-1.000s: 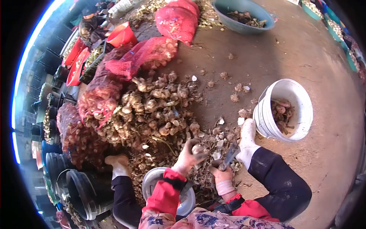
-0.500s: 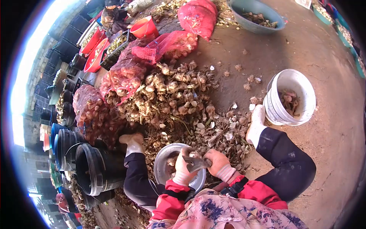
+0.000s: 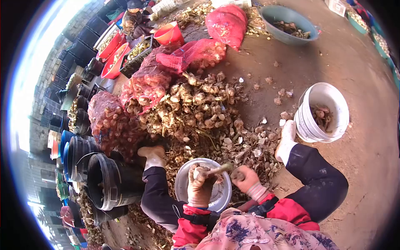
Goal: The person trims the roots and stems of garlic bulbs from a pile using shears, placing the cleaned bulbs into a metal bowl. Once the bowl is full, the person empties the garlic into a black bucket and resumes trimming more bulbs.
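My left hand [image 3: 200,187], in an orange-brown work glove, is wrapped round a garlic bulb [image 3: 201,171] whose thick stem points right. It is over a whitish basin [image 3: 226,193] between my legs, with some bulbs inside. Just right of the basin rim, my gloved right hand [image 3: 248,180] is closed; a brownish thing shows at its fingertips, too blurred to name. In front of the basin lies a large pile of garlic bulbs [image 3: 196,104] with dry stems, with loose peelings [image 3: 250,146] to its right.
Red net sacks [image 3: 110,121] of garlic lie left of and behind the pile. Black buckets [image 3: 100,183] stand at left, a white bucket [image 3: 303,121] at right beyond my foot. A green basin [image 3: 287,39] and red tubs [image 3: 168,34] are farther back. Another person [image 3: 135,23] is at upper left.
My left hand has turned upright round the bulb, its stem now showing to the right. The grey metal blade seen between my hands no longer shows. The whole view has shifted slightly.
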Action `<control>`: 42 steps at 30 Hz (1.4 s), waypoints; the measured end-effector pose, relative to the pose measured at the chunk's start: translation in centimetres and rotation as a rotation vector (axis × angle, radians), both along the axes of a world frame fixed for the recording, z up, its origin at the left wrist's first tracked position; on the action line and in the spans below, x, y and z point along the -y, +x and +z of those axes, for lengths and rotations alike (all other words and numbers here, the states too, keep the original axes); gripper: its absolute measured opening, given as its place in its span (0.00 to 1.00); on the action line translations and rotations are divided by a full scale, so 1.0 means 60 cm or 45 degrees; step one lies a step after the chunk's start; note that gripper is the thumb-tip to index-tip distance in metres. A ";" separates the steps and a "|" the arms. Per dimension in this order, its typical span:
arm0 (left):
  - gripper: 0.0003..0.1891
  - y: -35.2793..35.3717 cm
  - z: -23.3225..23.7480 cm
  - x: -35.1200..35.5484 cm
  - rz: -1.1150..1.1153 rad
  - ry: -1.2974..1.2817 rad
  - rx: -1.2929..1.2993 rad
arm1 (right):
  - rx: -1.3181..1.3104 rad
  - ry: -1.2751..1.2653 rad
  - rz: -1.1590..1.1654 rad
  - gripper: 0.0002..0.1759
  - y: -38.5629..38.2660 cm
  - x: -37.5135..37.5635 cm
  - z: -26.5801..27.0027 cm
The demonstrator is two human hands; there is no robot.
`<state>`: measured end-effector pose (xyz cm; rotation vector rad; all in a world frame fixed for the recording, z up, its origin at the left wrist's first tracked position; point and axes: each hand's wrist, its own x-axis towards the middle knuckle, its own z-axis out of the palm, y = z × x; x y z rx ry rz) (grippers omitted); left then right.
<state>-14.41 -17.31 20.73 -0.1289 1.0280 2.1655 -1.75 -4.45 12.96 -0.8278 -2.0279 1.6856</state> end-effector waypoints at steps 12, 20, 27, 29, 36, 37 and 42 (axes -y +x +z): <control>0.26 0.004 0.050 0.008 -0.350 -0.263 0.020 | 0.563 -0.818 -0.389 0.15 0.036 -0.020 -0.207; 0.26 -0.126 -0.120 -0.144 -1.017 -1.385 -1.411 | 0.164 -0.935 -0.708 0.11 -0.012 -0.049 -0.130; 0.32 -0.185 -0.346 -0.465 -1.179 -2.030 -1.064 | 0.033 -1.194 -0.782 0.11 -0.033 -0.074 -0.100; 0.27 -0.195 -0.375 -0.482 -1.098 -2.045 -0.916 | 0.124 -1.263 -0.772 0.11 -0.030 -0.085 -0.096; 0.38 -0.151 -0.259 -0.340 -0.810 -0.697 -0.366 | 0.207 -1.076 -0.724 0.11 -0.027 -0.101 -0.099; 0.40 -0.143 -0.236 -0.305 -0.799 -0.576 -0.323 | 0.119 -0.847 -0.657 0.11 -0.025 -0.089 -0.109; 0.46 -0.098 -0.158 -0.152 -0.853 -0.739 -0.808 | 0.250 0.110 -0.110 0.13 -0.033 -0.079 -0.052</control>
